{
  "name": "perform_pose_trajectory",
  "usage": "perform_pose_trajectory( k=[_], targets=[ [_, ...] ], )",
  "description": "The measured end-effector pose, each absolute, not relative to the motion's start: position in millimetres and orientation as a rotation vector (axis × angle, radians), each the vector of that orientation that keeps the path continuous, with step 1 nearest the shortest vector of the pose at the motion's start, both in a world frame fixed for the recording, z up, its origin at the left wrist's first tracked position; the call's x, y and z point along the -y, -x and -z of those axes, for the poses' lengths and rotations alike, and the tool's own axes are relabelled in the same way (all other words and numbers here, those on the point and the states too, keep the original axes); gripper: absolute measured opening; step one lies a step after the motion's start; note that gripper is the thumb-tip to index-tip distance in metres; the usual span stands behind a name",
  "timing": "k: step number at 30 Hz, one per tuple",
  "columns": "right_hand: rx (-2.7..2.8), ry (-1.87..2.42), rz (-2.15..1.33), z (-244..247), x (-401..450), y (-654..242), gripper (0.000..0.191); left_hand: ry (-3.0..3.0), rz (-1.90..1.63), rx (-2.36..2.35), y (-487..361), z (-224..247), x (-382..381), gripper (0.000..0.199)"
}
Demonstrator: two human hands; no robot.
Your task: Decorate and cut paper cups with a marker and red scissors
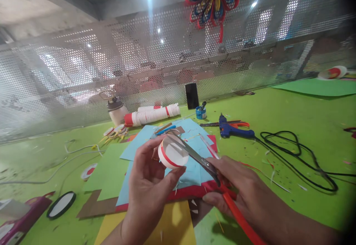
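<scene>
My left hand (pixel 150 185) grips a short, cut-down white paper cup (pixel 169 159) with a red band, its opening tilted toward me. In my right hand (pixel 236 184) is a pair of scissors (pixel 204 163) with red-orange handles. The blades reach over the cup's rim at its upper right; whether they touch the paper I cannot tell. Beneath both hands lie light blue paper sheets (pixel 133 150), with red, brown, green and yellow (pixel 178 222) sheets around them.
A blue glue gun (pixel 233 129) with a black cord lies at right. Behind are stacked paper cups (pixel 152 115), a spray bottle (pixel 116 109), a phone (pixel 191 96) and a blue jar (pixel 201 112). A purple tape dispenser (pixel 23 219) and a black-rimmed disc (pixel 61 205) sit at left.
</scene>
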State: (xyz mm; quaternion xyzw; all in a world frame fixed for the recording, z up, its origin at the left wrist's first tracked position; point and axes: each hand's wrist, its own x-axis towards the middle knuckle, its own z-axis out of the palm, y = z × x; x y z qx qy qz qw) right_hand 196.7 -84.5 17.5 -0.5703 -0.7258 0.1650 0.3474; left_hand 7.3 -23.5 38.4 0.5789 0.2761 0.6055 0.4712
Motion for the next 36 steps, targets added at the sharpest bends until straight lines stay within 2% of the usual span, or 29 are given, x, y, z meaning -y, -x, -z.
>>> perform_pose_trajectory(
  k=[22,36],
  targets=[
    [1.878,1.444,-0.362,-17.3,86.2,-199.6,0.051,-1.398,-1.478,-0.652,-2.0,-41.5,24.2,0.048],
    [1.919,1.387,-0.297,-16.8,81.4,-202.6,0.042,-1.319,-1.441,-0.603,0.6,-41.1,19.2,0.048]
  ],
)
